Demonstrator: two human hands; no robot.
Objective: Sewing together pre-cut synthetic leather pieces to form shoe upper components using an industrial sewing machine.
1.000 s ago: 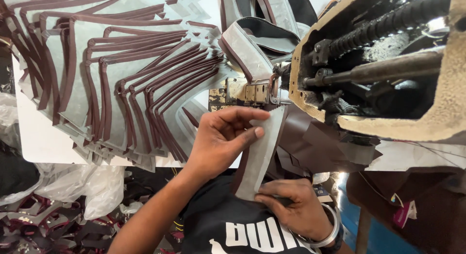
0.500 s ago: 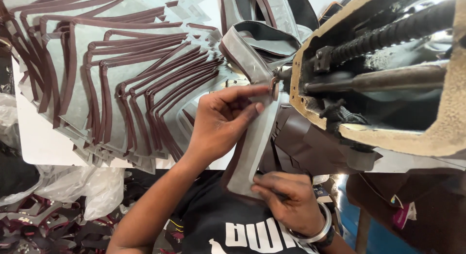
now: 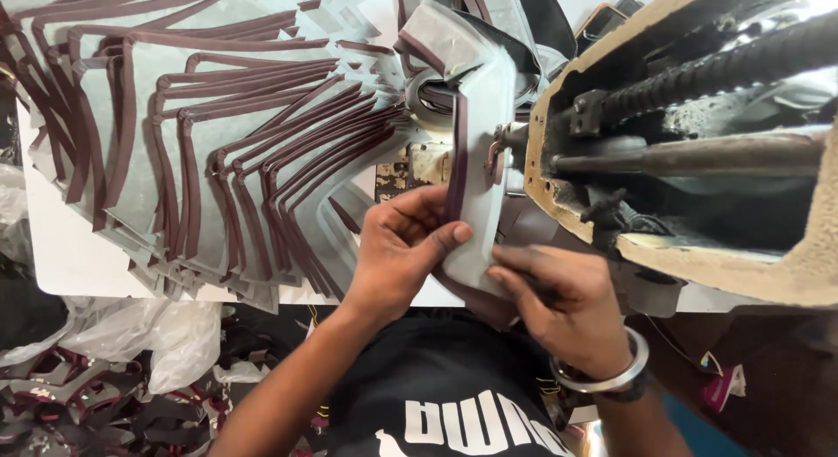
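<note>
Left hand (image 3: 406, 252) of mine is curled around the near end of a long grey leather strip with a dark maroon folded edge (image 3: 476, 160), thumb and fingers pinched shut on it. My right hand (image 3: 559, 304), a silver metal bangle (image 3: 611, 378) on its wrist, presses flat fingers against the same strip from the other side, at its lower end. I see the strip standing upright at the near edge of the white surface (image 3: 61, 256), just beside the worn beige sewing machine head (image 3: 698, 247). A fanned stack of similar grey pieces with maroon edging (image 3: 218, 151) covers the surface's left part. Crumpled clear plastic (image 3: 140, 335) hangs below the near left corner.
</note>
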